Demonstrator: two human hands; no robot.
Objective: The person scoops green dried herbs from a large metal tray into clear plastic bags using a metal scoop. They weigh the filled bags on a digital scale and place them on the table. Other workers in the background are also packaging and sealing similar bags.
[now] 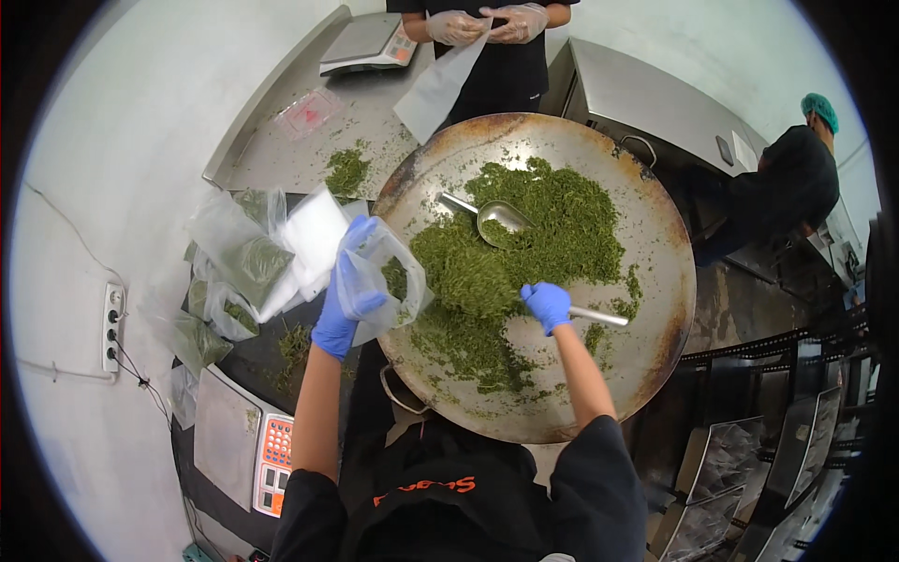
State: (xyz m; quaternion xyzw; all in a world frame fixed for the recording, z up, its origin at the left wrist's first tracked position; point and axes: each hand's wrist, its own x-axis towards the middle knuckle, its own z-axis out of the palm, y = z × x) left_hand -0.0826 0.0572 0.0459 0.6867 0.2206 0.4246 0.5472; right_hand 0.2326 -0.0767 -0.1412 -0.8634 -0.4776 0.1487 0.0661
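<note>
My left hand [348, 292], in a blue glove, holds a clear plastic bag [378, 251] with its mouth spread over the left side of a wide metal pan [655, 281]. Some green shows through the bag; I cannot tell whether it is inside. Finely shredded green leaves [571, 211] cover much of the pan. My right hand [547, 307], also blue-gloved, is closed round the handle of a metal scoop [599, 317]. A heap of leaves hides the scoop's bowl, right of the bag. Farther back, a second metal scoop [506, 217] lies on the leaves.
Filled plastic bags [257, 267] and white sheets [314, 229] lie at left, above a scale [229, 421]. Another scale [370, 42] stands on the far steel table [281, 169]. Opposite, a person [487, 56] handles a bag; another person [796, 178] is at right.
</note>
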